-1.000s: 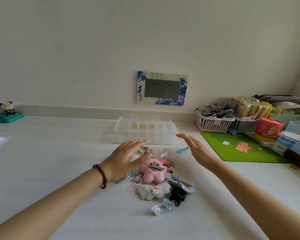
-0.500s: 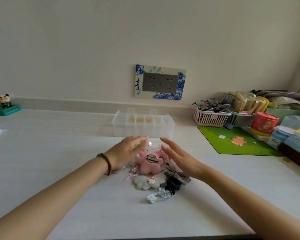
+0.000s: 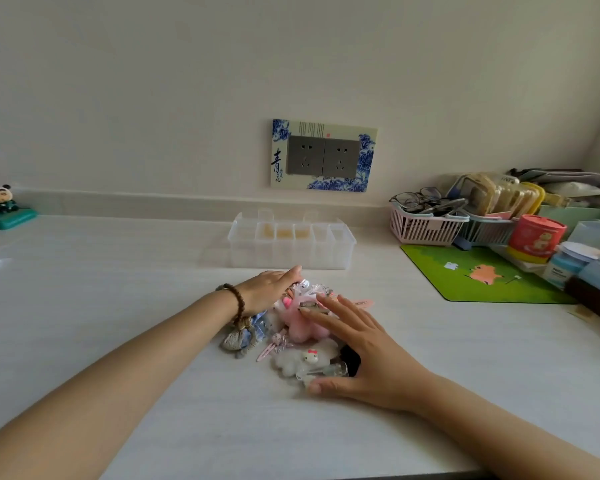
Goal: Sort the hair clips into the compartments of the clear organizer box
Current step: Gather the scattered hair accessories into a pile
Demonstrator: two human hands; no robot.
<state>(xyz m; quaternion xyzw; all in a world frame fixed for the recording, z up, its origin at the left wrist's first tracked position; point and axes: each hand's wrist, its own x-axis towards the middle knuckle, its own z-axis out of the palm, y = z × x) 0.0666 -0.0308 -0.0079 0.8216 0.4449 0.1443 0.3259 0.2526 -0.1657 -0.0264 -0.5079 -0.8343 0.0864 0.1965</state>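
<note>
A heap of hair clips lies on the white table: a pink plush clip (image 3: 300, 323), a white fluffy cat clip (image 3: 300, 360), a grey-blue fabric bow (image 3: 245, 336), a clear claw clip (image 3: 324, 370), a black piece (image 3: 350, 356). My left hand (image 3: 271, 289) rests on the heap's far left side, fingers fairly straight. My right hand (image 3: 357, 351) lies flat over the heap's right side with straight fingers, covering part of it. The clear organizer box (image 3: 291, 245) stands open behind the heap, with yellowish contents in three back compartments.
A green mat (image 3: 478, 275) lies to the right. Behind it stand a pink basket (image 3: 426, 230) with glasses, a red tub (image 3: 536, 239) and other clutter. A panda figure (image 3: 0, 206) stands at far left. A wall socket (image 3: 323, 155) sits above the box.
Both hands have come down onto the heap of clips and closed in from either side. The right hand moved left and nearer; the heap looks pushed closer together.
</note>
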